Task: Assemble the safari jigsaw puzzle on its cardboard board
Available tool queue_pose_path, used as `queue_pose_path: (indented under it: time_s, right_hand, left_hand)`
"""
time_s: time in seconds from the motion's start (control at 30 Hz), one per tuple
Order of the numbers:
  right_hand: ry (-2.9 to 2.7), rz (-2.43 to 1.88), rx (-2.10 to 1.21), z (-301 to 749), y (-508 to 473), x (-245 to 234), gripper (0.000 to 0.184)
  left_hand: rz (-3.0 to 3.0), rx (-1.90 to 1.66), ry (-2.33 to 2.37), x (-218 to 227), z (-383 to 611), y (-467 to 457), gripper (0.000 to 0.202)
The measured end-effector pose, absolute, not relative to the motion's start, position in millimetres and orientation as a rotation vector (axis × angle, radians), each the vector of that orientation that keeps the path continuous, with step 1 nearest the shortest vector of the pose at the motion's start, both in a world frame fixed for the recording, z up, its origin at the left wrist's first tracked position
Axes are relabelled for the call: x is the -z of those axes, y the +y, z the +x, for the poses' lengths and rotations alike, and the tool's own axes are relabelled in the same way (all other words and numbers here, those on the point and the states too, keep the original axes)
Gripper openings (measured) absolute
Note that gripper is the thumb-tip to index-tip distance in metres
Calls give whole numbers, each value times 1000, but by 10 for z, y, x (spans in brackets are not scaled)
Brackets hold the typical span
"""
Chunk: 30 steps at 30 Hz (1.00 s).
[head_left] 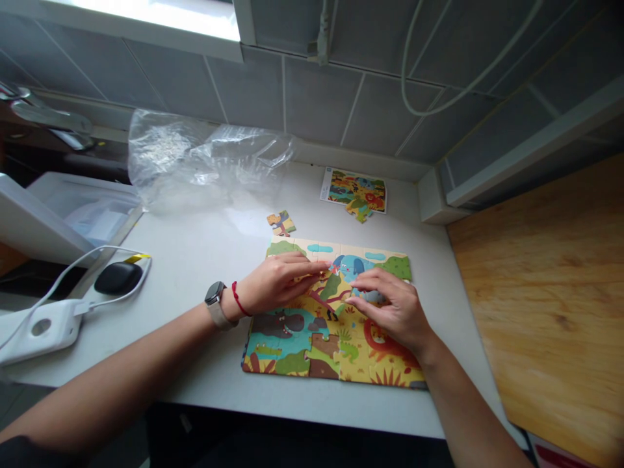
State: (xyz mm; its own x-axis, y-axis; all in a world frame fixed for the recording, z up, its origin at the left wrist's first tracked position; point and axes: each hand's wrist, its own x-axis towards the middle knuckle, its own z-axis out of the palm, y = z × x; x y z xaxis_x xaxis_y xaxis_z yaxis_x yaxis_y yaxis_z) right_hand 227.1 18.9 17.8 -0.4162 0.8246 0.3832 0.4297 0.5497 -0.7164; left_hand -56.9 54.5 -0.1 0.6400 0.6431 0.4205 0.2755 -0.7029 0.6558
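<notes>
A jigsaw puzzle (292, 335) with a jungle animal picture lies on the white counter, its pieces mostly joined. Over its middle, a puzzle piece (334, 292) with green leaves and a brown branch sits at an angle. My right hand (392, 305) pinches that piece at its right edge between thumb and fingers. My left hand (285, 279) reaches over the puzzle's upper left part, fingers stretched out and their tips close to the piece; whether they touch it I cannot tell. A watch and a red cord are on my left wrist.
Behind the puzzle lie a loose piece (281, 223), a small picture card (358, 185) and another piece (359, 209) overlapping the card. A clear plastic bag (209, 156) rests by the wall. At left are a white power strip (41, 330) and a black case (117, 278).
</notes>
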Motion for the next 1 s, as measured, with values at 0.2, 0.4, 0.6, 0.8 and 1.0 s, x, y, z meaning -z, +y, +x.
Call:
queue_pose_path:
  time_s: [0.2, 0.4, 0.6, 0.8, 1.0]
  right_hand:
    - [-2008, -1067, -620, 2261, 171, -186, 16]
    - [-1915, -1109, -530, 2250, 166, -203, 16]
    - [-1911, -1115, -572, 2243, 154, -191, 13]
    - [-1924, -1078, -643, 2234, 155, -183, 7]
    - [-1901, -1067, -620, 2261, 172, -224, 9]
  left_hand:
    - [2175, -853, 762, -60, -550, 498, 41]
    - [2135, -854, 740, -44, -533, 462, 60]
    - [1964, -941, 808, -73, -445, 392, 33]
    - [1748, -985, 778, -154, -415, 373, 19]
    - [1803, -978, 776, -174, -472, 427, 14]
